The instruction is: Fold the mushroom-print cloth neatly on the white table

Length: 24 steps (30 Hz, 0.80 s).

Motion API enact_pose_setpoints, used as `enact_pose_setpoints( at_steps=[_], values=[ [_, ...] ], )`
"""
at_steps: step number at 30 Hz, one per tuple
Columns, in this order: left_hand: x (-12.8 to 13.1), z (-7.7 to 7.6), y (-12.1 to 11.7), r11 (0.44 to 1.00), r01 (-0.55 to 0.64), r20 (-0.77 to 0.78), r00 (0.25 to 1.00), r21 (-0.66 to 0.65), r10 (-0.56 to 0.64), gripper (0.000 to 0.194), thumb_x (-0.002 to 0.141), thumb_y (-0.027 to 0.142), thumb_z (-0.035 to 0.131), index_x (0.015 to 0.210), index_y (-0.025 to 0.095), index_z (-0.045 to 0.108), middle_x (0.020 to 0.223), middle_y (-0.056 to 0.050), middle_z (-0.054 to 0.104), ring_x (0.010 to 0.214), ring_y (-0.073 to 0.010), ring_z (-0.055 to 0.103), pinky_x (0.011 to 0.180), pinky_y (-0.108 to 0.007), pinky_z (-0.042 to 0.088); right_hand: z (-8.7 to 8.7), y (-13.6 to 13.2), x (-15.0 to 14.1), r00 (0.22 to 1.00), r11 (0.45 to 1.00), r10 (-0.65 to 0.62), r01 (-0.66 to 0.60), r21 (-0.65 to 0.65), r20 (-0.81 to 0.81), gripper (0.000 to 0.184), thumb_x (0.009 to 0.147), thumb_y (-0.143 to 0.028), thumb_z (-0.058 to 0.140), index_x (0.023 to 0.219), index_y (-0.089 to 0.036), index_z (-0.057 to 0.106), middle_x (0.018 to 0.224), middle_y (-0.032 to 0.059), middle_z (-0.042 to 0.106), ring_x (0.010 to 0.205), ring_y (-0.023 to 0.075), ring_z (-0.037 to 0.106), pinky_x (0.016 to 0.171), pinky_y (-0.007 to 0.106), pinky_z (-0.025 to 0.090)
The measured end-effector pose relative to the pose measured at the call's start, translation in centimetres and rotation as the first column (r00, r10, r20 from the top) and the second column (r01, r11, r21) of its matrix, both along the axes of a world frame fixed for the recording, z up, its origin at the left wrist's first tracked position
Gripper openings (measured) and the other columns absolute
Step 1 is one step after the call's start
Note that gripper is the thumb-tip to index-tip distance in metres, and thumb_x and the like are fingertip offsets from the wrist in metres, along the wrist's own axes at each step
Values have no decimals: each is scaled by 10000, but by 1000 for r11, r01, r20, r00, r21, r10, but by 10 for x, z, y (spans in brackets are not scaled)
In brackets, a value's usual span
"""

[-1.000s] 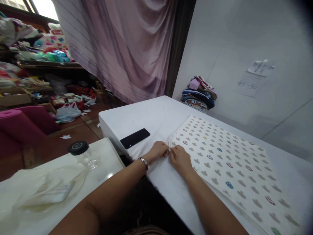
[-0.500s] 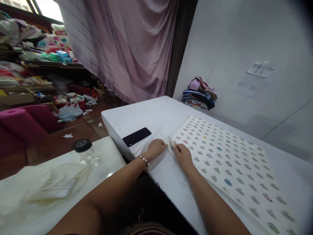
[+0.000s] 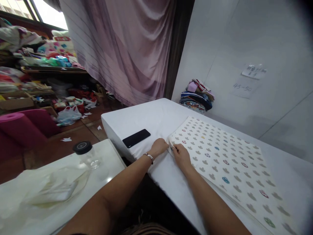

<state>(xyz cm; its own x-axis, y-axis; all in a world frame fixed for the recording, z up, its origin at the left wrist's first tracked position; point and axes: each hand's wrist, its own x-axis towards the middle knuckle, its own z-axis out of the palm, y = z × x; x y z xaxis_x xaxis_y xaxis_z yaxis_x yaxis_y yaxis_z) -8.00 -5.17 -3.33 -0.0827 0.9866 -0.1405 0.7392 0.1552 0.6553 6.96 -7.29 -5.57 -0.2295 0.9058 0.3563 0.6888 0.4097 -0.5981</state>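
Note:
A folded white cloth (image 3: 220, 156) printed with grey mouse-head shapes and small coloured figures lies flat on the white-covered table. Its near left corner is between my hands. My left hand (image 3: 159, 147), with a bracelet at the wrist, is closed at the outer edge of that corner, fingertips against the cloth. Thumb and fingers of my right hand (image 3: 181, 156) pinch the lifted edge of the same corner. Just left of my left hand, a black phone (image 3: 136, 138) rests on the table.
At left, a lower white table (image 3: 97, 182) carries a clear jar with a black lid (image 3: 83, 148) and a plastic bag (image 3: 58, 191). A stack of folded fabrics (image 3: 197, 98) sits at the far edge by the wall. A pink rolled mat (image 3: 21, 133) stands on the floor.
My left hand has moved slightly right, closer to the cloth's corner and my right hand. My right hand keeps its pinch on the edge. The view has shifted a little.

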Motion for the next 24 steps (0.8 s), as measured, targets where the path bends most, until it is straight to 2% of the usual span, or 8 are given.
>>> enact_pose_setpoints(
  at_steps=[4, 9, 16, 24],
  values=[
    [-4, 0, 0, 999, -8, 136, 991, -42, 14, 103, 663, 209, 523, 616, 142, 588, 534, -41, 604, 521, -156, 583, 509, -231, 395, 1, -1, 0, 1000, 1000, 5, -5, 1, 23, 230, 884, -274, 410, 912, -206, 628, 855, 23, 599, 794, 147, 543, 707, 248, 382],
    [0, 0, -1, 995, -40, 323, 944, -93, 68, 90, 667, 198, 545, 736, 143, 563, 555, -20, 617, 531, -153, 613, 504, -220, 438, 2, -2, -1, 999, 1000, 6, -5, -4, 46, 227, 881, -252, 411, 923, -211, 630, 863, 19, 598, 802, 144, 547, 711, 244, 383],
    [7, 1, -6, 989, -68, 582, 802, -131, 132, 34, 747, 161, 513, 716, 157, 497, 533, 5, 593, 533, -112, 599, 532, -199, 468, -1, -2, -2, 997, 1000, -9, 9, 12, 81, 249, 875, -239, 417, 1033, -208, 607, 932, 36, 618, 837, 156, 557, 741, 257, 392],
    [6, 1, -11, 988, -66, 736, 660, -143, 150, 66, 771, 186, 537, 734, 162, 488, 549, 38, 545, 500, -72, 546, 517, -176, 438, 3, -6, -4, 983, 999, 5, -15, 51, 181, 241, 885, -318, 447, 1046, -212, 592, 935, 43, 614, 871, 171, 558, 724, 257, 388]
  ],
)
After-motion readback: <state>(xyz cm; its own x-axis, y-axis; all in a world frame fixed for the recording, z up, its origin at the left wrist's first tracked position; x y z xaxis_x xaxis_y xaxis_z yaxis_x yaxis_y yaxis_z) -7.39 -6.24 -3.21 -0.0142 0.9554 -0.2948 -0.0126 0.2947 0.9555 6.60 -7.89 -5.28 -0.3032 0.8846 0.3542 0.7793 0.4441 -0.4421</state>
